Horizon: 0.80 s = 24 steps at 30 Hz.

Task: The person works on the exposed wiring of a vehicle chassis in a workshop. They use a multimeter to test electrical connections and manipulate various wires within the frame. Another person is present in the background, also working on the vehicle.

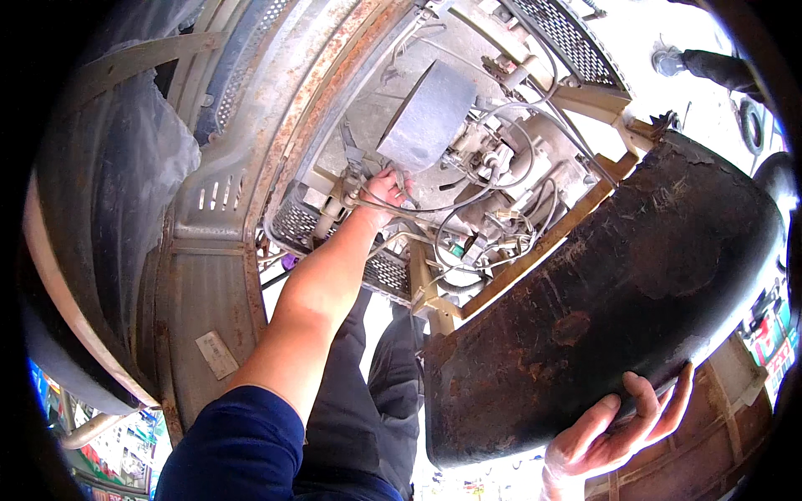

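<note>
My left hand [386, 198] reaches down into an open frame bay. Its fingers are curled beside thin cables, below a dark grey curved drum-like part [428, 113]; what they grip is hidden. To its right sits a grimy engine-like assembly [510, 175] with several hoses and wires. At the lower right, my right hand [620, 426] has its fingers bent onto the near edge of a large black panel [601, 309], seat-like in shape. The panel is tilted up beside the bay, and its face is scuffed and rust-stained.
A tan metal frame rail [535, 265] borders the bay. Rusty sheet metal [288, 108] runs along the left, near torn clear plastic [171, 138]. Perforated metal [576, 37] lies at the far side. Another person's dark-clad leg and shoe [702, 67] show at the upper right.
</note>
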Available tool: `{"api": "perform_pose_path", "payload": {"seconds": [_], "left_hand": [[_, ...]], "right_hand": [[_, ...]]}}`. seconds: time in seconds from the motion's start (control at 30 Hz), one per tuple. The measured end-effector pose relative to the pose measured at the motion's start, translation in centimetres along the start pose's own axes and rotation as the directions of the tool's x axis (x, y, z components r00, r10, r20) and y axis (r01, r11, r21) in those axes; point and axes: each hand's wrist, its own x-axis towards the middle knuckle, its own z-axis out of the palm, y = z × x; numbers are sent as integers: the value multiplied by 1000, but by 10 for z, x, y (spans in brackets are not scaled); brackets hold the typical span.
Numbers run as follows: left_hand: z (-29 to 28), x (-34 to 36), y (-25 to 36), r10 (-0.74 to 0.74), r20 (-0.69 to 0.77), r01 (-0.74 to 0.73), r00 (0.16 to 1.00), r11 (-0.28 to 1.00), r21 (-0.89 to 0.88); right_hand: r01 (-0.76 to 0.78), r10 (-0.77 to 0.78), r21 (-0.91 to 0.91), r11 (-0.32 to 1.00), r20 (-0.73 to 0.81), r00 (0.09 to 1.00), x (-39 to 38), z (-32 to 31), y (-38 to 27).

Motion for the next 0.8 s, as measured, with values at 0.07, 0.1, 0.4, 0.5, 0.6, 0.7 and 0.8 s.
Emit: {"api": "perform_pose_path", "payload": {"seconds": [0.07,0.1,0.4,0.5,0.6,0.7,0.8], "left_hand": [[0,6,0,86,-59,-77,995,987,144],[16,1,2,163,-114,-128,980,956,265],[7,22,-19,431,-159,-175,888,637,751],[20,-3,-12,390,-51,-233,920,645,728],[7,-6,0,213,-52,-137,976,780,610],[4,-7,3,119,-47,-79,992,861,503],[5,-10,2,102,-59,-67,993,899,432]], "right_hand": [[12,-12,0,1000,-11,1000,0,1,0],[7,-7,3,1000,-11,1000,0,2,1],[5,-5,-3,1000,-17,1000,1,1,-2],[5,-5,-12,1000,-28,1000,1,2,-1],[-36,37,56,998,-12,999,-1,1,-1],[-9,10,44,999,-30,999,1,2,-1],[-9,9,6,1000,-25,1000,1,1,-2]]}}
